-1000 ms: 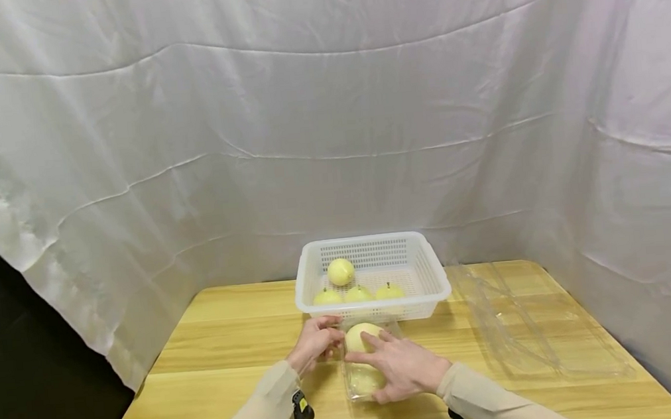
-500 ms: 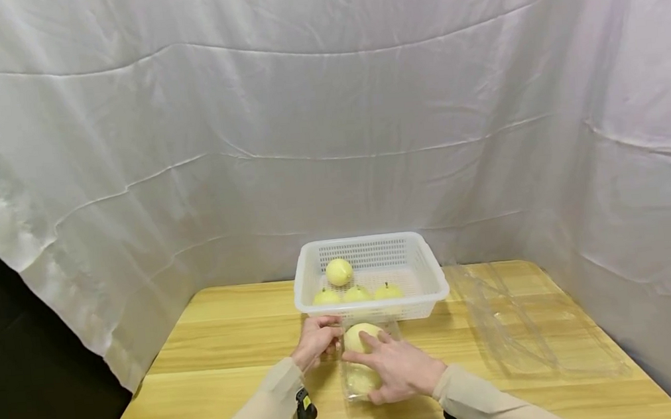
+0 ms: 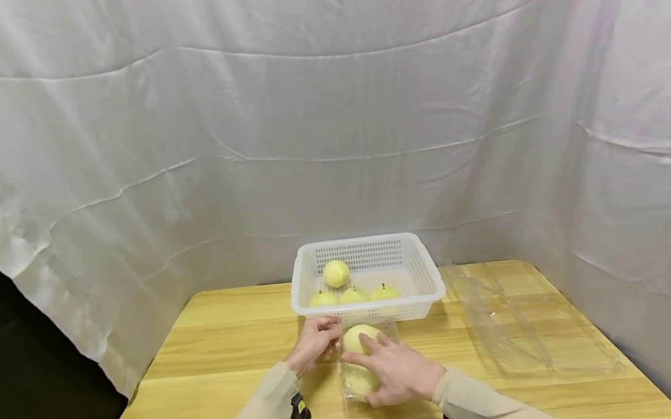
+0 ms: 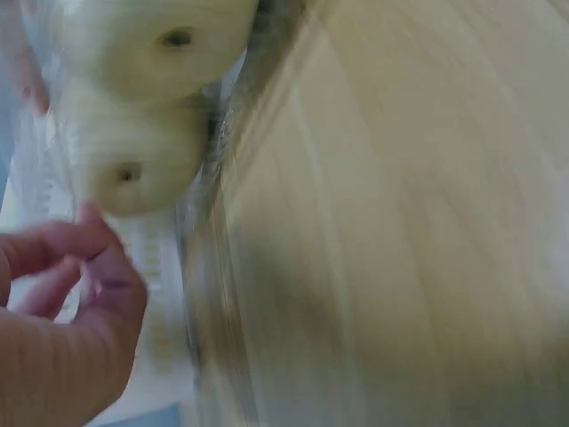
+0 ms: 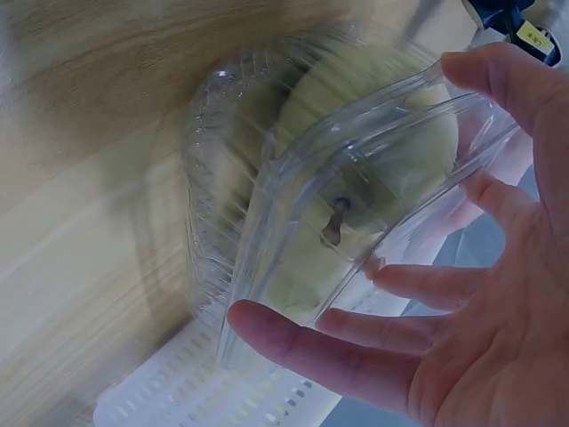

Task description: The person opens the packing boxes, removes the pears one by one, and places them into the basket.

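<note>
A clear plastic clamshell box [image 3: 353, 384] with pale yellow pears [image 4: 133, 160] inside stands on the wooden table, just in front of the basket. Spread over its top, my right hand [image 3: 400, 367] rests nearly straight fingers on the clear lid [image 5: 364, 133]. The thumb of that hand touches one edge, while its other fingertips lie along another. At the far left corner, my left hand [image 3: 317, 341] pinches the plastic edge between thumb and forefinger, its other fingers curled. A pear stem [image 5: 336, 222] shows through the plastic.
Behind the box stands a white slotted basket [image 3: 433, 297], holding several yellow pears [image 3: 336, 274]. Other clear plastic clamshells [image 3: 519, 326] lie open on the table's right side. Grey-white curtains [image 3: 327, 117] hang around the back and sides.
Both hands stay at the box in nearly the same pose. The head view has shifted slightly, so the basket and box appear a little further left.
</note>
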`<state>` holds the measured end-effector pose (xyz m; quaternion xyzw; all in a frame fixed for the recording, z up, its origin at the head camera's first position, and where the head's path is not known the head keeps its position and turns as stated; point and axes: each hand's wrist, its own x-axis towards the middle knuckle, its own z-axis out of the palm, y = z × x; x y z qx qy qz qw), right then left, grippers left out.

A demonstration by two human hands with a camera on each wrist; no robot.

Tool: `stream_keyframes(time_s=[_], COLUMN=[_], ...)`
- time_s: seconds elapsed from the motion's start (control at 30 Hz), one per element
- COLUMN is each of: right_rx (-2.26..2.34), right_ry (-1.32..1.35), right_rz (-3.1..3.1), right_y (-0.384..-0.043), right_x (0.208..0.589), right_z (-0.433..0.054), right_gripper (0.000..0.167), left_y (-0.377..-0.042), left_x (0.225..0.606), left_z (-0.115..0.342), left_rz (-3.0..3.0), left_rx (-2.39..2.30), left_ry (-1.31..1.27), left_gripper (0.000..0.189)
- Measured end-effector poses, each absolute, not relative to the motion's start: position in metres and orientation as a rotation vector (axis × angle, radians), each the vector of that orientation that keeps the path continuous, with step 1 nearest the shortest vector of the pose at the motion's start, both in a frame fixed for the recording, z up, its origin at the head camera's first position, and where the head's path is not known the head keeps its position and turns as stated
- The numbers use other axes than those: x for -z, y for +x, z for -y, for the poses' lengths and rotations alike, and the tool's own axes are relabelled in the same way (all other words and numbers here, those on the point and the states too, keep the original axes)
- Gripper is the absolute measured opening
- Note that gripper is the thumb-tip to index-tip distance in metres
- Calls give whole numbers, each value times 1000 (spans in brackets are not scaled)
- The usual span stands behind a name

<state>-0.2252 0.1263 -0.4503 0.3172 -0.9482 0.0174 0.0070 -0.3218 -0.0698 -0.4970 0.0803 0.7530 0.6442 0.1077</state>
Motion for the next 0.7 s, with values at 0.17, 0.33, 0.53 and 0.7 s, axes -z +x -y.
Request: stream_keyframes(time_s=[0.17, 0.33, 0.53, 0.7], right_rx=[-86, -116, -179, -334], right_ry=[1002, 1000, 1019, 1064], right_rz=[2961, 2968, 2970, 3003], right_y=[-226, -228, -229, -228], right_x=[451, 448, 445, 440], right_z=[-128, -131, -134, -139], right_gripper=[81, 82, 82, 82], left_y=[-314, -310, -304, -300], left_x=[497, 493, 491, 493], left_z=[81, 87, 89, 93], left_rz=[-2126, -2095, -2108, -2089], left_rx=[-1832, -1809, -1763, -1753], left_ry=[342, 399, 415, 390], left_gripper=[59, 65, 72, 74])
